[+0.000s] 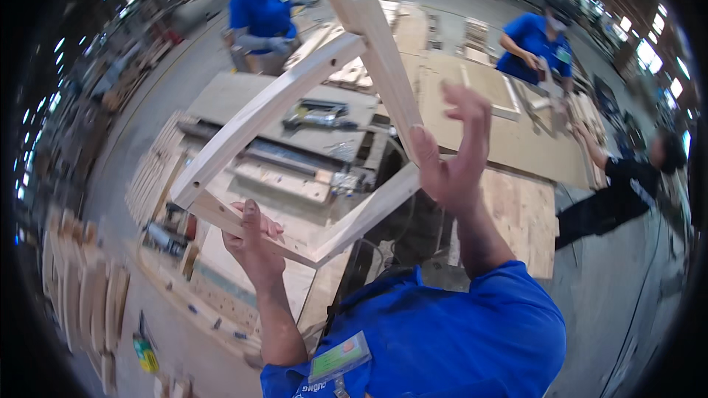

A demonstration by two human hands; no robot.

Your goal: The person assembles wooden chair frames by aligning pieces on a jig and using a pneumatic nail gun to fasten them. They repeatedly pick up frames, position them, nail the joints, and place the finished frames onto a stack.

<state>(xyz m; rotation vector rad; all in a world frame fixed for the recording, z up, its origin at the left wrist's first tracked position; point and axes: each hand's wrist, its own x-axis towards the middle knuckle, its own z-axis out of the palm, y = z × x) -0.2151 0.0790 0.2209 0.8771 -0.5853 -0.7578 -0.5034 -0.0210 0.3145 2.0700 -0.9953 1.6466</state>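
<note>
Nearest the camera, at twelve o'clock, juts the post [382,66] of the pale wood frame [269,112], a four-sided piece held up over the bench [240,92], filling the dial's centre and reaching toward nine.

At eight, the left hand [256,242] is clamped on the lower rail [212,211], its thumb on the near side. At half past two, the right hand [459,149] is blurred: its fingers are spread apart and its thumb overlaps the post's lower end. Whether it presses there or only brushes the wood, I cannot tell.

To handle this well, the right hand should probably close round the post, sharing the load; a lone grip on the rail could let the long post swing. Slow turning seems wise, with little strain on the corner joints, since their firmness cannot be judged.

As for edges, the post's top runs out of view at twelve, so its reach is hidden. The frame's lowest corner, near seven, points toward the blue shirt [442,332]. Lowering toward eleven risks a knock on the tool [321,118]. Co-workers stand at eleven [262,26], two [537,55] and three [627,188], so wide swings that way look unwise. Floor [590,309] at four seems to offer more room.
</note>
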